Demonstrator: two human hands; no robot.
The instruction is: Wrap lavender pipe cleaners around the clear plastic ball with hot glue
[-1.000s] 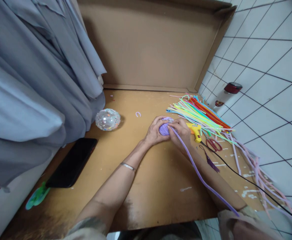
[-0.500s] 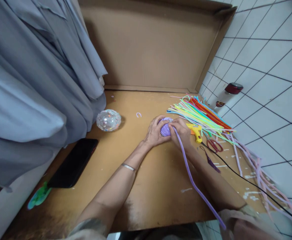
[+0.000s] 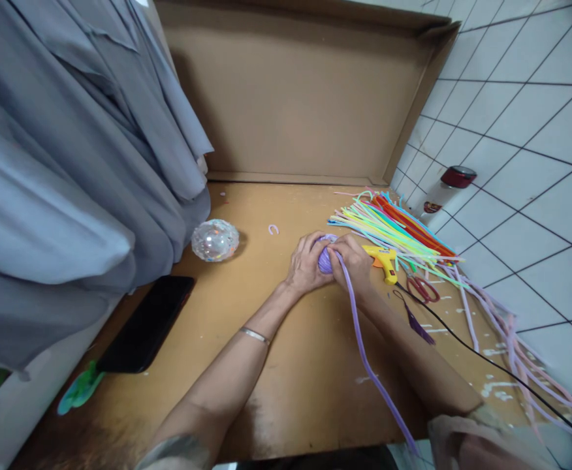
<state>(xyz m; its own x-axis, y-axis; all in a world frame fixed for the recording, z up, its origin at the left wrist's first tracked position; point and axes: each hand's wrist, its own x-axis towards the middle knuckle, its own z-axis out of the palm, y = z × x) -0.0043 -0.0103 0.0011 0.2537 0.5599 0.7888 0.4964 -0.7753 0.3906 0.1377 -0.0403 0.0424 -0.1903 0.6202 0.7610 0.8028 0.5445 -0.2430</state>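
Between my hands is a small ball wound with purple pipe cleaner (image 3: 325, 260), held over the middle of the table. My left hand (image 3: 308, 262) is closed around its left side. At its right side, the fingers of my right hand (image 3: 353, 262) pinch the purple pipe cleaner (image 3: 356, 320) against the ball. That strand's loose length hangs down past my right forearm toward the table's front edge. My fingers hide much of the ball.
Right of my hands lie a yellow glue gun (image 3: 382, 260) with a black cord, red-handled scissors (image 3: 423, 288), a purple tassel (image 3: 417, 325) and many coloured pipe cleaners (image 3: 394, 225). Leftward are a clear faceted ball (image 3: 215, 240) and a black phone (image 3: 146, 324). Cardboard (image 3: 290, 98) stands behind.
The loose end of the purple pipe cleaner has swung left. My right fingers have shifted slightly on the ball, and my left hand covers more of it. The whole view has tilted slightly.
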